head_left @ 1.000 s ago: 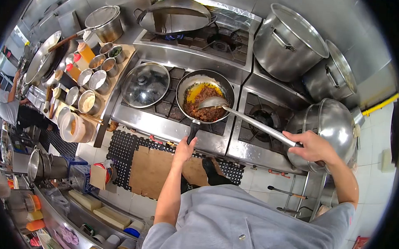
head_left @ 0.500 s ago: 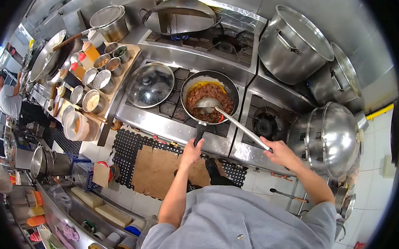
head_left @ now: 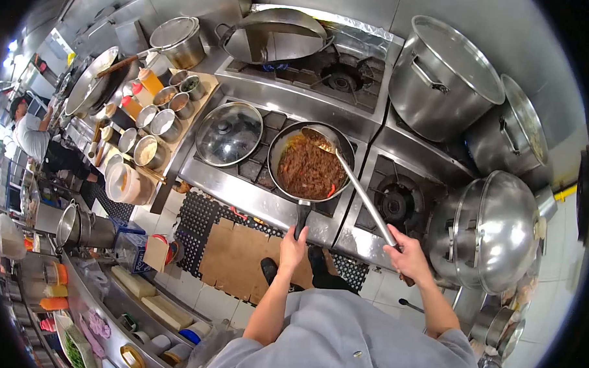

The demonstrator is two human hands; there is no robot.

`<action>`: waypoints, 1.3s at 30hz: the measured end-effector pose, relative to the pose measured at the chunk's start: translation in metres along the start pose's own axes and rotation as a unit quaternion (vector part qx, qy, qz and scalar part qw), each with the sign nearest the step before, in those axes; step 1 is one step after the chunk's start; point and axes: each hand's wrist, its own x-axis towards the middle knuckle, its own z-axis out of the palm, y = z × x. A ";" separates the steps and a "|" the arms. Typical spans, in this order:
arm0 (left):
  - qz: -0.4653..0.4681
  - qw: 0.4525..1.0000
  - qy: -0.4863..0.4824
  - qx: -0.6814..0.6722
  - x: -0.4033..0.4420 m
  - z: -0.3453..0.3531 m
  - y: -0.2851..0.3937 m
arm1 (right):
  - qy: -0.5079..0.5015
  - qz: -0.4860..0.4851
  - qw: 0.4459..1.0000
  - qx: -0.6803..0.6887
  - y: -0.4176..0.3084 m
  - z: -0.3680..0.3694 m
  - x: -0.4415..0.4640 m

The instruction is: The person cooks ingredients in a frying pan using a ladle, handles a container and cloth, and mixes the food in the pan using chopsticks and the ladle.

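The left hand (head_left: 293, 249) grips the black handle (head_left: 302, 219) of a round pan (head_left: 279, 146) on the steel stove (head_left: 242, 195), crumbly brown food (head_left: 309, 171) inside; the right hand (head_left: 409, 255) wraps around a long metal ladle (head_left: 361, 191). Over my feed I count one glass lid (head_left: 229, 135), two tall stockpots (head_left: 434, 88).

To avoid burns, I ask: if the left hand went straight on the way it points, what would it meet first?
Beyond the black handle it grips, the left hand would probably meet the frying pan; the stove front seems lower, but depth is unclear.
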 end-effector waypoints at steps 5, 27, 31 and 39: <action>-0.085 0.996 -0.032 -0.008 -0.002 -0.020 0.040 | 0.016 0.017 1.000 0.020 0.009 0.036 0.023; -0.464 0.861 -0.195 0.072 -0.330 -0.268 -0.348 | -0.112 -0.095 0.989 -0.033 -0.039 0.375 -0.010; -0.448 0.868 -0.208 0.051 -0.375 -0.249 -0.357 | -0.122 0.099 0.983 0.095 0.041 0.442 0.082; -0.504 0.844 -0.180 -0.028 -0.399 -0.261 -0.353 | 0.121 0.251 0.848 0.451 0.074 0.493 0.212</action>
